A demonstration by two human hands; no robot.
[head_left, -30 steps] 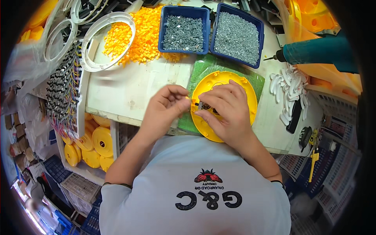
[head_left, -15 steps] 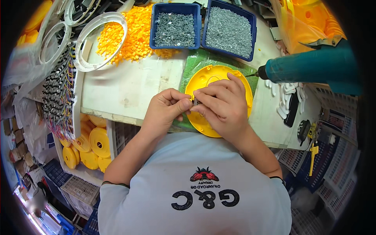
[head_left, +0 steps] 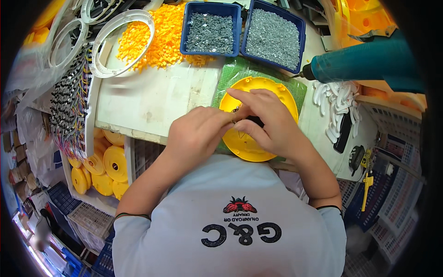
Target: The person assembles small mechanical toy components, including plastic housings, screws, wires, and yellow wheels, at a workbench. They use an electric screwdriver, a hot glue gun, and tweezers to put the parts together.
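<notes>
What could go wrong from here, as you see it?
The teal driver appears with its tip close to the right blue bin; a bump might spill its small metal pieces. The left hand and right hand meet over the yellow round dish, hiding part of its inside, so a misplaced piece could go unnoticed.

Pretty clearly a workshop I'm in: blue bins (head_left: 210, 53) of metal bits (head_left: 272, 39), heaped yellow parts (head_left: 162, 37), teal power driver (head_left: 364, 62) over my counter (head_left: 138, 106).

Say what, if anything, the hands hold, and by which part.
A small dark part shows where the left hand and right hand meet; whether and where it is held cannot be told.
</notes>
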